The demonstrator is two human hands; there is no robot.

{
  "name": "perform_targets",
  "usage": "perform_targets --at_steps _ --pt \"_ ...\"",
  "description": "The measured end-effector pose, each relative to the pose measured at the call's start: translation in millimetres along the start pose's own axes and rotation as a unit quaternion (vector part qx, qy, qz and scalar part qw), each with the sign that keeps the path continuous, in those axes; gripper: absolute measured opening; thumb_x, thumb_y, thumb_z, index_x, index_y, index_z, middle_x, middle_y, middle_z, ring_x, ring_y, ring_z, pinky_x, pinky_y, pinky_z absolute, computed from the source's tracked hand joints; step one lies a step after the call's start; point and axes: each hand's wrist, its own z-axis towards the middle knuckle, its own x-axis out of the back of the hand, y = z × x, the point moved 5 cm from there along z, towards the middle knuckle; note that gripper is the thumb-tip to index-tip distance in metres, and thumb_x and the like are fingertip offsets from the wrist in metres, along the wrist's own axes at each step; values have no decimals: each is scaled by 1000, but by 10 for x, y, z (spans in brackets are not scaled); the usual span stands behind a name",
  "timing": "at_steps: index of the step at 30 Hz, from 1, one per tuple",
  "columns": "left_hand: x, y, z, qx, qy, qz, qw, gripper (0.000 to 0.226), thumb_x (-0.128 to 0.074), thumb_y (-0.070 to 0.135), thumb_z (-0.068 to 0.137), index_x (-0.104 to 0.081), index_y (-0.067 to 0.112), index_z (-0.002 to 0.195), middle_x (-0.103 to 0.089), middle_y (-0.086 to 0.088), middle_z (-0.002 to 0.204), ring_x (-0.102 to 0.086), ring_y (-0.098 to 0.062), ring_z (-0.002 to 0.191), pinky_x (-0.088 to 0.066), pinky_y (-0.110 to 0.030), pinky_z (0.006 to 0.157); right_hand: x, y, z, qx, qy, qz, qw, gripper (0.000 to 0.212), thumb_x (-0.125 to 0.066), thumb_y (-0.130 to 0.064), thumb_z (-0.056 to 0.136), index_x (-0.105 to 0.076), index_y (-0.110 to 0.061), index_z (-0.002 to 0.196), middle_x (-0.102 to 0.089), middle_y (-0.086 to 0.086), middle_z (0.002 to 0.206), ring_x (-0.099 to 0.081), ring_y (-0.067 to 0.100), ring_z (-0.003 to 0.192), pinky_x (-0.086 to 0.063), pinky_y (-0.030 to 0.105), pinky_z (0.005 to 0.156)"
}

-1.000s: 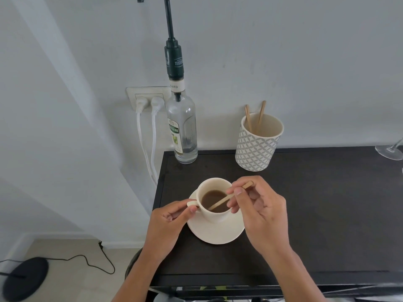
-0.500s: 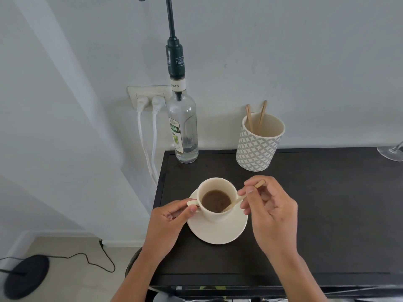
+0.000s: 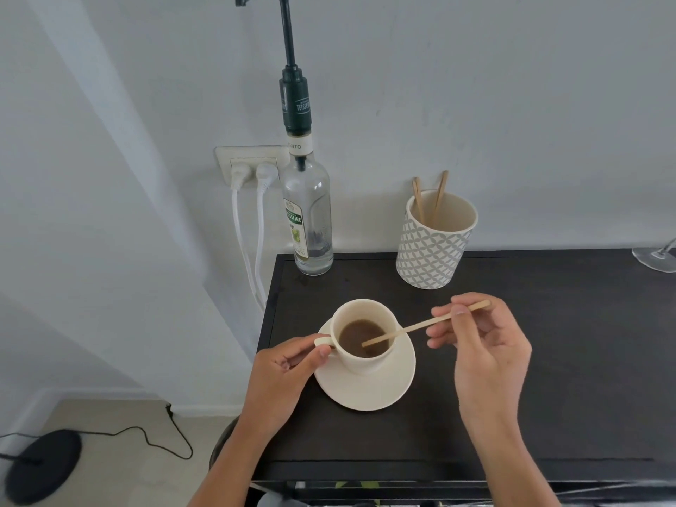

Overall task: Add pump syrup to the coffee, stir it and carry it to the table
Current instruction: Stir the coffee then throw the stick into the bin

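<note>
Head view looks down on the dark brown wooden desk (image 3: 548, 360), and the left hand (image 3: 281, 375) is pinching the small handle of the cream ceramic coffee cup (image 3: 365, 334), which sits on its round cream saucer (image 3: 373, 386) near the desk's left edge. Right hand (image 3: 486, 345) grips a thin wooden stir stick (image 3: 424, 325) between thumb and fingertips, stick slanting down over the rim, its lower end in the brown coffee (image 3: 362, 338). Behind the cup, against the wall, stands the clear glass syrup bottle with a dark green pump (image 3: 307, 217). To its right, a patterned grey-and-white paper cup (image 3: 431, 250) holds two more wooden sticks.
</note>
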Motion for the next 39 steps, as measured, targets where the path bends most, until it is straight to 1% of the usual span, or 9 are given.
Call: perform_targets --at_steps 5,9,14,18,22,27,32,35,39 --pt "-2 6 -13 7 1 -6 1000 22 -74 19 90 -83 32 105 -83 14 107 -75 -6 107 -60 -30 96 54 262 -14 -148 65 134 978 9 -62 -7 98 -67 -8 92 -75 9 77 -72 16 60 -61 24 60" --pt "-1 17 -16 3 3 -2 1000 23 -74 18 91 -82 36 102 -83 16 106 -75 -5 107 -60 -27 93 153 394 -8 -187 109 164 962 5 -62 -7 99 -66 -6 95 -74 9 76 -72 11 58 -60 19 58" --pt "-1 31 -27 -2 2 -4 1000 24 -74 16 91 -82 35 102 -83 16 105 -76 -6 106 -59 -25 92 372 391 67 -180 140 164 960 11 -62 -6 99 -66 -11 90 -75 3 69 -71 8 56 -59 17 58" --pt "2 30 -18 -1 0 -9 1000 24 -73 13 92 -83 32 104 -83 14 105 -75 -5 104 -59 -27 93 490 338 107 -174 156 177 956 14 -61 -6 100 -67 -13 89 -74 4 73 -71 8 57 -58 17 57" --pt "5 5 -13 1 2 -4 1000 24 -74 16 91 -83 35 103 -83 16 106 -75 -7 106 -60 -31 95 394 304 125 -172 122 209 955 17 -54 -2 102 -66 -10 91 -75 7 75 -71 12 58 -58 18 57" --pt "-3 9 -15 1 1 -2 1000 23 -74 18 91 -82 37 102 -82 18 105 -75 -6 107 -60 -29 94 139 367 48 -164 37 161 973 15 -50 0 103 -65 0 107 -77 10 82 -73 16 63 -62 24 61" --pt "-3 10 -15 2 2 -4 1000 22 -73 17 92 -83 32 105 -83 14 107 -76 -8 107 -61 -29 94 272 376 105 -128 46 130 982 17 -48 2 103 -63 1 112 -77 7 79 -71 16 62 -61 24 60" --pt "-2 22 -9 -1 -2 -13 1000 22 -73 15 92 -83 25 108 -84 11 106 -76 -10 107 -59 -31 95 380 372 136 -114 52 127 984 18 -47 2 104 -64 -4 105 -77 6 80 -72 15 62 -61 24 61" --pt "9 33 -8 -6 2 -23 1000 23 -76 13 89 -83 23 109 -84 10 105 -78 -9 101 -60 -29 92 488 316 161 -97 74 147 982 21 -46 2 104 -65 -8 102 -76 6 79 -70 15 62 -60 23 60"
